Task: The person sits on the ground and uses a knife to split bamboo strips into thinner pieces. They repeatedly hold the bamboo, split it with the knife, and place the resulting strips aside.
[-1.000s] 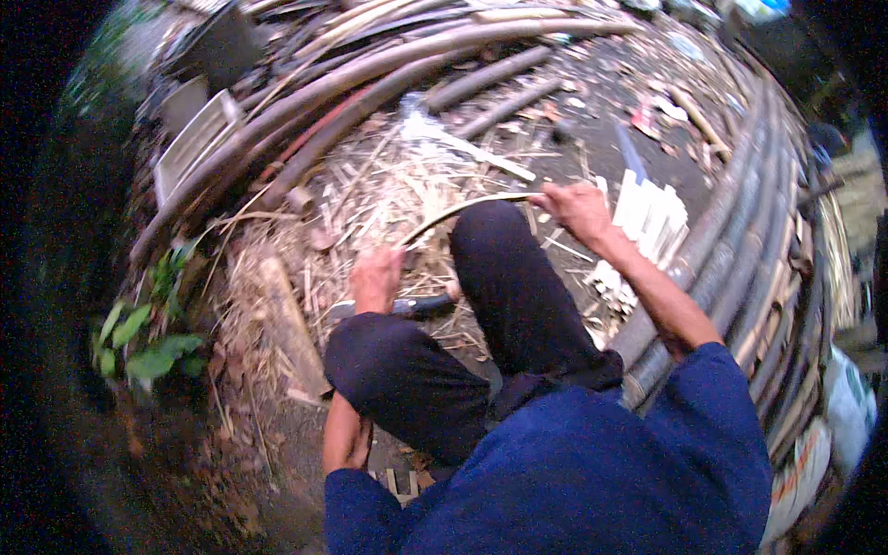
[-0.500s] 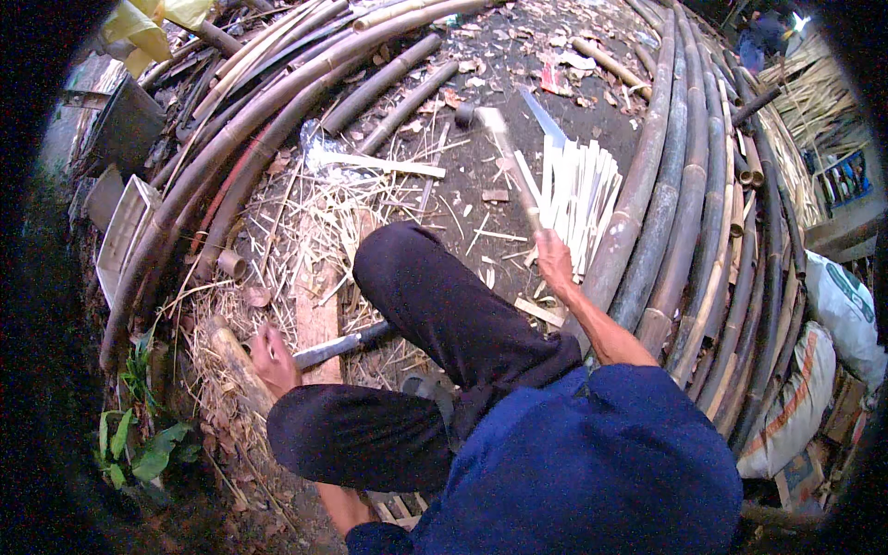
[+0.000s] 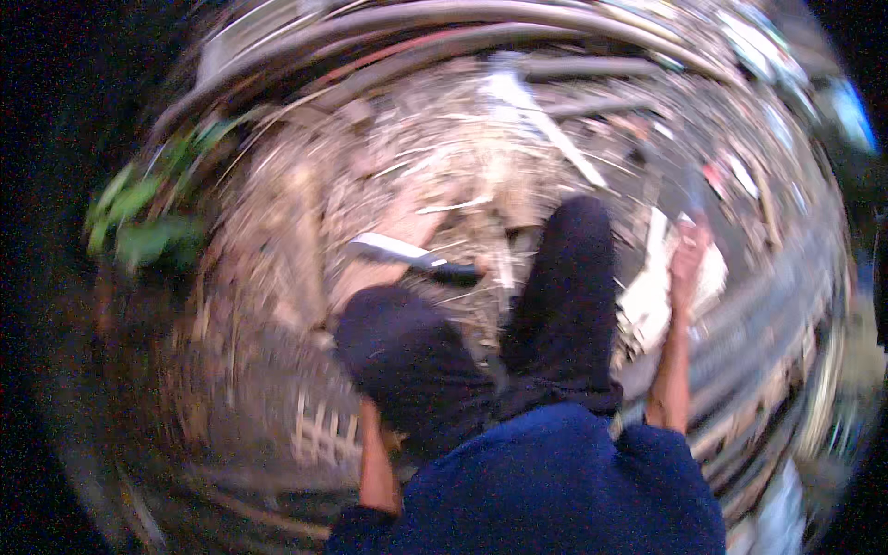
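Note:
Motion smears the whole picture. My right hand (image 3: 685, 257) is at the right, over a bundle of pale split strips (image 3: 645, 298). Its fingers are blurred, and I cannot tell whether they grip anything. Just beyond it stretches a bluish blade (image 3: 696, 190), like a saw's. A pale stick, probably the hammer's handle, shows faintly left of this hand. My left forearm (image 3: 377, 462) passes behind my bent left knee, which hides the hand. Close to that knee lies a knife (image 3: 387, 249) with a broad pale blade and a black handle, across a wooden board (image 3: 407, 217).
Thin shavings (image 3: 453, 139) litter the ground before my knees. Long bamboo poles (image 3: 435, 13) curve along the far side, and more poles (image 3: 740, 342) lie at the right. A green plant (image 3: 153, 217) grows at the left, and a slatted crate (image 3: 324, 433) sits lower left.
My view has swung left, shifting the scene to the right. My right hand, earlier around the hammer's handle, is now over the strips. My left hand has gone from sight behind the knee.

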Demonstrator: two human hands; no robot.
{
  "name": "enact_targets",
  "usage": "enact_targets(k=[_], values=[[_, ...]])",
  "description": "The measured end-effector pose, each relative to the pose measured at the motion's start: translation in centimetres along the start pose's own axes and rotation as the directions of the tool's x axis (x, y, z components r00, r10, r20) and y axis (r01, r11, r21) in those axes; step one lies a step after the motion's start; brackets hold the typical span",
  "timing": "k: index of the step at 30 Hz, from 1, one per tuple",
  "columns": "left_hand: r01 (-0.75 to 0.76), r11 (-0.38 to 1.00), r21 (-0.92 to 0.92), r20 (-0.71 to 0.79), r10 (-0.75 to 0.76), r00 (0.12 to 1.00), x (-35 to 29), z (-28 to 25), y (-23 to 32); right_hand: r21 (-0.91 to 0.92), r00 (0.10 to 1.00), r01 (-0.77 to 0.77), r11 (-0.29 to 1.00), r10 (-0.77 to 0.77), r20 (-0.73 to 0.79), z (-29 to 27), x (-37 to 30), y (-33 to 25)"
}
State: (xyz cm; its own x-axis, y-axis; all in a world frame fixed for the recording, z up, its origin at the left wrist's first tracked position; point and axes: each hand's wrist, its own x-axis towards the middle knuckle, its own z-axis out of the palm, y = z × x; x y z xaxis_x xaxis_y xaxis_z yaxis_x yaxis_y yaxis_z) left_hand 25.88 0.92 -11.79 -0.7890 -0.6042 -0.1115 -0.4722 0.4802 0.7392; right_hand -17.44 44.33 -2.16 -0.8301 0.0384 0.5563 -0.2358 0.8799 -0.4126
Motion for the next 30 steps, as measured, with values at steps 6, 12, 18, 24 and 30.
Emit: enact_targets(k=[6, 12, 18, 24, 30], values=[[0.104, 0.994, -0.026, -0.374, -0.106, 0.921, -0.3, 2.7, -3.6, 0.689, 0.843, -0.060, 0.723, -0.333, 0.423, 4.0, 2.2, -22.7], [0.509, 0.859, -0.042, -0.581, -0.436, 0.687, -0.5, 1.9, -10.5, 0.533, 0.127, 0.482, 0.696, -0.657, 0.743, 16.3, -15.2, -23.6], [0.678, 0.731, -0.080, -0.421, -0.642, 0.641, 7.1, 0.7, -13.1, 0.340, 0.314, 0.411, 0.846, -0.482, 0.818, 21.4, -20.1, -19.6], [0.524, 0.559, -0.642, -0.128, -0.752, 0.646, 3.4, -6.0, -12.1, 0.345, 0.225, 0.235, 0.909, -0.396, 0.890, 19.3, -19.6, -20.8], [-0.086, 0.329, -0.941, -0.236, -0.449, 0.862, 7.3, -14.1, 1.7, 0.413, 0.322, -0.088, 0.907, -0.366, 0.873, 18.4, -18.2, -22.5]])
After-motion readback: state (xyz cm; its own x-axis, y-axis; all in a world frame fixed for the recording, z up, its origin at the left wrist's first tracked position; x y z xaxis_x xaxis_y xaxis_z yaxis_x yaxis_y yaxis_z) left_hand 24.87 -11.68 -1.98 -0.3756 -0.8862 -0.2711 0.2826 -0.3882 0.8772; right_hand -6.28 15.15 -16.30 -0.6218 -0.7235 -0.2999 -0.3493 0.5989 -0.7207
